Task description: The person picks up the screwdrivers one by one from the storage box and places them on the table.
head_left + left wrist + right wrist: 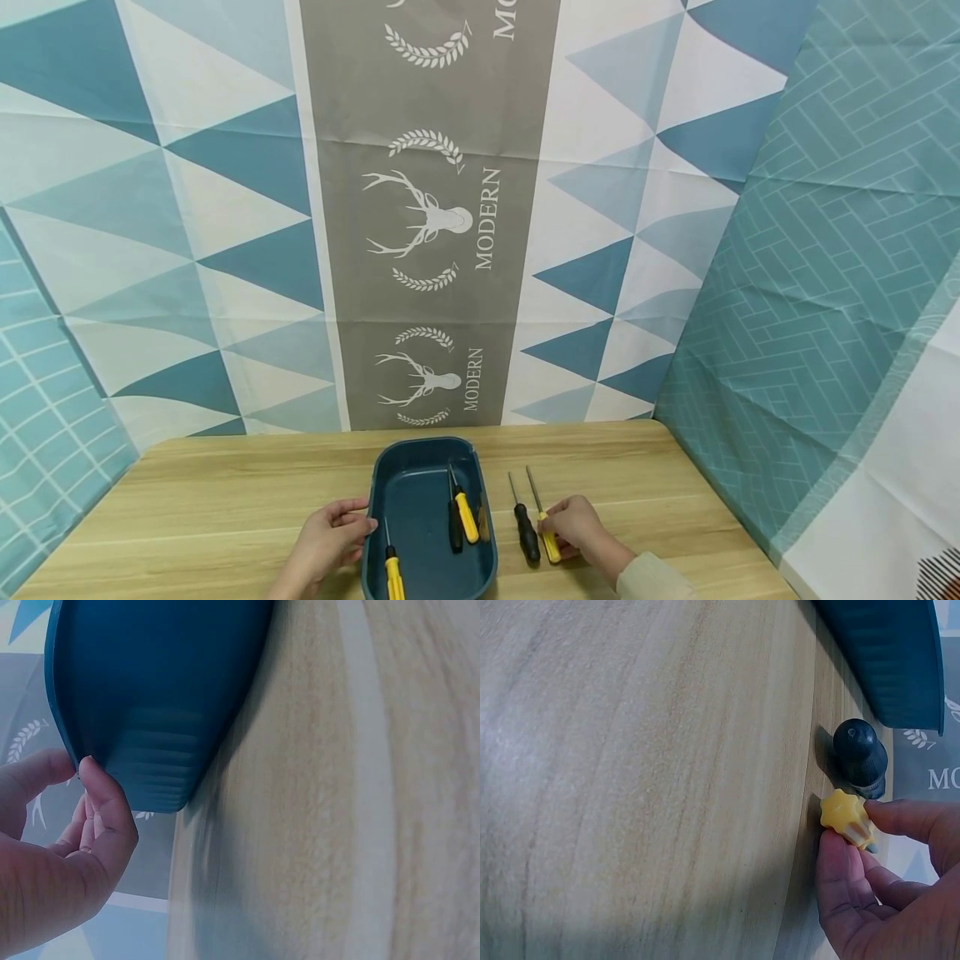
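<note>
My left hand (327, 537) pinches the left rim of a dark blue plastic tray (420, 575); the left wrist view shows thumb and finger on the tray's edge (161, 690). To the right of the tray, my right hand (576, 525) holds a yellow-handled screwdriver (551, 546) between thumb and fingers, its shaft pointing away from me. Just left of it a black-handled screwdriver (527, 535) lies on the table. Inside the tray are a yellow-and-black screwdriver (393, 575) at the near left, and another yellow-handled one (467, 517) beside a black-handled one (455, 529) at the right.
A wood-grain table (247, 492) carries everything. Behind it hangs a patterned cloth (420, 250) with deer heads and triangles, and a teal cloth (810, 275) hangs at the right. A small brownish piece (483, 523) lies along the tray's right wall.
</note>
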`<control>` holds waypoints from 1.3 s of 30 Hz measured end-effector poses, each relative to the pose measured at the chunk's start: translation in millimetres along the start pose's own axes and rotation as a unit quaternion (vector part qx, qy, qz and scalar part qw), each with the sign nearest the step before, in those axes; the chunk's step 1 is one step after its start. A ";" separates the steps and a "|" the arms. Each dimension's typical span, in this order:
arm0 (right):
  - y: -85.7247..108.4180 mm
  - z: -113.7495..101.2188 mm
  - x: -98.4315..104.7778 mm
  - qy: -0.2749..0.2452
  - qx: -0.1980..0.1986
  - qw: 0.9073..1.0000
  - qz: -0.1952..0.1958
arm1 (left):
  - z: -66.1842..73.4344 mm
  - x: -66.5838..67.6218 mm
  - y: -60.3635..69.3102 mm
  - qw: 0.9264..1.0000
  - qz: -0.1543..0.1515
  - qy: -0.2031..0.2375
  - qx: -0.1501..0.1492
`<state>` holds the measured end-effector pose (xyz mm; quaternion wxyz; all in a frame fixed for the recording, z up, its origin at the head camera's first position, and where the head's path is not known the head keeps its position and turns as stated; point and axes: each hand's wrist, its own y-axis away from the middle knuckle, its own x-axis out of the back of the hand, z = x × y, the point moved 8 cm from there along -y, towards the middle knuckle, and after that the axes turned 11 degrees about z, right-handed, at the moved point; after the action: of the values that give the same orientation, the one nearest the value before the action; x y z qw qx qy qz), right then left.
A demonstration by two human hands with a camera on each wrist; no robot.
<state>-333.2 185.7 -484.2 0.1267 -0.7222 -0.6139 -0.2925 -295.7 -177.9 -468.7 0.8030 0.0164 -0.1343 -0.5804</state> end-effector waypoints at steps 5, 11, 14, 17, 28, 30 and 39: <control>0.8 0.1 1.8 -0.002 0.005 1.000 0.001 | 0.7 0.2 1.3 1.000 0.000 0.000 0.001; 2.8 0.3 3.7 -0.010 0.010 1.000 -0.002 | 0.3 1.1 1.3 1.000 0.005 -0.002 0.001; 3.7 0.7 5.1 -0.009 0.006 1.000 -0.004 | -0.1 1.3 1.2 1.000 0.005 -0.001 0.000; 3.2 1.4 6.0 -0.004 0.002 1.000 -0.005 | -0.1 1.4 1.0 1.000 0.004 -0.001 -0.001; 0.5 1.8 10.4 -0.034 -0.004 0.999 0.005 | -0.2 1.0 1.0 1.000 0.003 -0.004 -0.003; -0.3 0.6 12.4 -0.048 -0.003 0.999 0.009 | 0.1 1.0 1.2 1.000 0.003 -0.003 -0.004; 3.5 -7.7 19.0 -0.095 0.002 0.995 -0.020 | 0.5 0.7 1.9 1.000 0.003 0.002 -0.009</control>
<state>-330.5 196.2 -466.5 0.0634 -0.7339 -0.6381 -0.2240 -293.9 -177.9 -467.8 0.8050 0.0098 -0.1276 -0.5793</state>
